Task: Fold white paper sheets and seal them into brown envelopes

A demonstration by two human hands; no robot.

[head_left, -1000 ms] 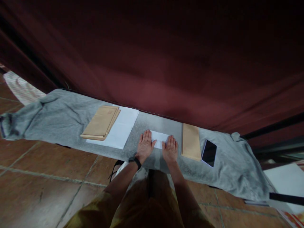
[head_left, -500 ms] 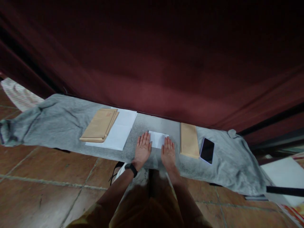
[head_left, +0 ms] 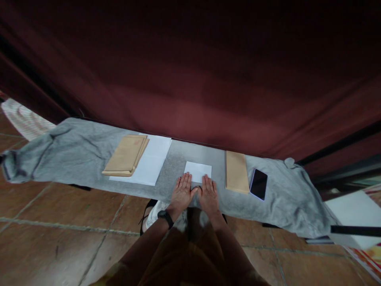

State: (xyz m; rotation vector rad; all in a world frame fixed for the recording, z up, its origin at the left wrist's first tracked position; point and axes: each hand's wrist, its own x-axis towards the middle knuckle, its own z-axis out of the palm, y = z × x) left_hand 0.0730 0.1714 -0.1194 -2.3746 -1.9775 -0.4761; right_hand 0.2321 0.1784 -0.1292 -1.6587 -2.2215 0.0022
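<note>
A small white piece of paper, which looks folded (head_left: 198,170), lies flat on the grey cloth in front of me. My left hand (head_left: 182,193) rests flat with its fingertips on the paper's near left part. On the near right part lie the fingertips of my right hand (head_left: 208,194), also flat. The two thumbs meet, or nearly meet, just below the paper's near edge. Both hands are open and hold nothing. The fingers cover part of the paper's near edge.
The grey cloth (head_left: 80,159) covers a narrow bench. On the left, several brown envelopes (head_left: 125,155) overlap white sheets (head_left: 156,159). To the right lie a brown envelope (head_left: 237,172) and a phone (head_left: 258,184). A dark red curtain (head_left: 190,99) hangs along the far edge.
My hands have moved from the paper's left and right sides to its near edge, coming closer together. The thumbs now point at each other. The paper stays about where it was.
</note>
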